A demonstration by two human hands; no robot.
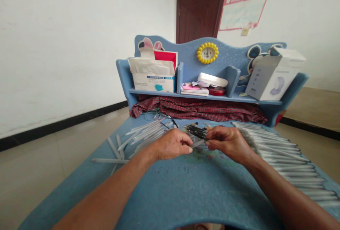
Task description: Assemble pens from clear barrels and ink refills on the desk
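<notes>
Between my hands spans a short, translucent whitish tube (198,143). My left hand (172,145) pinches its left end between thumb and fingers. At the other end, the thumb and fingertips of my right hand (228,141) are closed; whether they grip the tube itself or a small dark piece at its tip, I cannot make out. Just behind lies a heap of thin black sticks (196,131). Loose translucent tubes (146,132) are spread to the left, partly behind my left hand. On the right, many similar tubes with dark ends (294,168) lie side by side in a row.
The blue desk (186,194) has a raised shelf (207,97) at the back. On it stand a mask box (154,81), papers (195,90) and a white carton (275,76). Checked cloth (199,108) is bunched underneath. A grey fuzzy thing (248,138) lies beside my right hand.
</notes>
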